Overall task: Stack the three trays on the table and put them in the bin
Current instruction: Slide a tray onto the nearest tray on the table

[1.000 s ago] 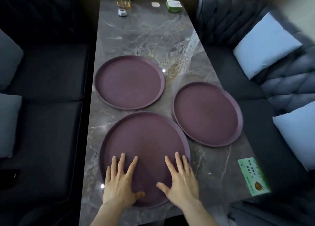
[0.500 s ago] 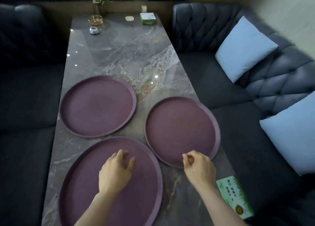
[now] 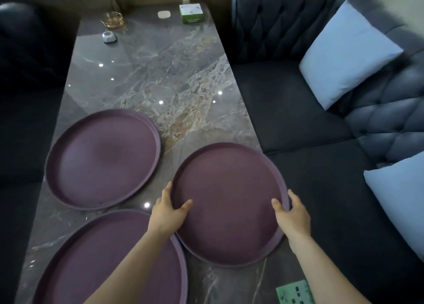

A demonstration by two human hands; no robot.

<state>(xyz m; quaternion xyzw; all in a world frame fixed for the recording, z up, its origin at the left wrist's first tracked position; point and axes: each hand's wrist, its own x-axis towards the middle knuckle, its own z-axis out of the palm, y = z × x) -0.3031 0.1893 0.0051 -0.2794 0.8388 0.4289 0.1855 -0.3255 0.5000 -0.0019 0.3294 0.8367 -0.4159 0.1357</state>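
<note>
Three round purple trays lie flat on a grey marble table (image 3: 160, 74). The right tray (image 3: 229, 189) sits near the table's right edge. My left hand (image 3: 169, 210) grips its left rim, thumb inside the tray. My right hand (image 3: 292, 216) grips its right rim the same way. The far left tray (image 3: 103, 159) lies untouched. The near tray (image 3: 119, 262) lies at the bottom left, under my left forearm, its rim close to the right tray. No bin is in view.
At the table's far end stand a green box (image 3: 191, 13), a glass dish (image 3: 113, 21), a small white object (image 3: 109, 37) and a plant vase. A green card (image 3: 294, 292) lies at the near right corner. Dark sofas with pale blue cushions (image 3: 348, 53) flank the table.
Both hands left the near tray, moved right and closed on the two sides of the right tray. The view shifted up and to the right.
</note>
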